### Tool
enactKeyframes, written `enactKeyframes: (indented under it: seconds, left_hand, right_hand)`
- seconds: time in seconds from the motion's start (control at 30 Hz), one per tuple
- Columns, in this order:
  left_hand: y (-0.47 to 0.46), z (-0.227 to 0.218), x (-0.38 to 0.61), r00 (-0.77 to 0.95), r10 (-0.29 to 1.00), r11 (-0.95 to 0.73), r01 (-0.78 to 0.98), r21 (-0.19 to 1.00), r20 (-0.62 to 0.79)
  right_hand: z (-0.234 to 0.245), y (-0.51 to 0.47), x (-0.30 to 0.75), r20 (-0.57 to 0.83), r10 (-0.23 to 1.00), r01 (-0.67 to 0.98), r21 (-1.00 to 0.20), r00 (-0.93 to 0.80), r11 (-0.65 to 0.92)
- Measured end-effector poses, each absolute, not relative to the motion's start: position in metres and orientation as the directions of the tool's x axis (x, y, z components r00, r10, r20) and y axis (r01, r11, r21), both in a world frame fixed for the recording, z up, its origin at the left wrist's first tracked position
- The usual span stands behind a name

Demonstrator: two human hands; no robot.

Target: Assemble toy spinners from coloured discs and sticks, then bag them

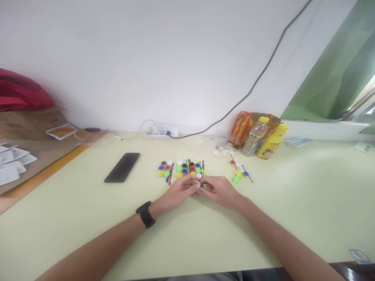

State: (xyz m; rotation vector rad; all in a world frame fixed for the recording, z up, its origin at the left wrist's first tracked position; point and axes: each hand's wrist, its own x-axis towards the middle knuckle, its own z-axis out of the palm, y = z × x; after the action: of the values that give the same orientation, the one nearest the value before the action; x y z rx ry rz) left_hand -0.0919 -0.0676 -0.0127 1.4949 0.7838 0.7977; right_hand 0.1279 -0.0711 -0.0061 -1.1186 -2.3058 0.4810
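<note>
My left hand [182, 190] and my right hand [222, 190] meet over the table, fingertips pinched together. Between them is a small dark piece [202, 185], mostly hidden by the fingers, so its kind cannot be made out. Just beyond the hands lie rows of small round plastic discs [166, 168] in black, white, blue, red, green and yellow. Thin coloured sticks with arrow-shaped ends [170, 174] lie among them. To the right of my right hand is a separate group with a red arrow stick [233, 162], a blue one [247, 173] and a green piece [236, 178].
A black phone [122, 168] lies at left. Behind stand a clear bottle [254, 136], a yellow bottle [272, 141] and a red-yellow bag [241, 128], beside crumpled clear plastic [221, 147]. A power strip [159, 134] sits by the wall; a cardboard box [29, 125] is far left.
</note>
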Motion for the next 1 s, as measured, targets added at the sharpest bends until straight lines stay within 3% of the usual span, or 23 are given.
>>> enactKeyframes:
  seconds: [0.17,0.33,0.43,0.5,0.7,1.0]
  left_hand:
    - [-0.064,-0.012,-0.095,0.549,0.836,0.004,-0.019,1.0,0.007]
    - [-0.061,-0.014,-0.096,0.506,0.862,0.041,-0.021,0.999,-0.024]
    - [-0.061,-0.013,-0.096,0.463,0.886,0.043,-0.012,0.999,-0.033]
    - [-0.061,-0.013,-0.095,0.446,0.894,0.043,-0.016,0.999,-0.031]
    - [-0.058,-0.015,-0.094,0.426,0.903,0.066,-0.022,0.998,-0.051]
    - [-0.063,-0.009,-0.094,0.472,0.881,0.0,-0.049,0.999,0.024]
  right_hand:
    - [-0.002,-0.075,0.129,0.31,0.774,0.594,-0.505,-0.552,0.626]
    - [0.002,-0.075,0.129,0.366,0.748,0.491,-0.582,-0.553,0.648]
    - [0.005,-0.071,0.131,0.502,0.755,0.454,-0.604,-0.423,0.656]
    - [0.007,-0.068,0.134,0.52,0.794,0.454,-0.652,-0.314,0.607]
    - [0.007,-0.062,0.136,0.261,0.942,0.189,-0.934,-0.211,0.302]
    - [-0.003,-0.064,0.12,0.126,0.949,0.052,-0.988,-0.289,0.147]
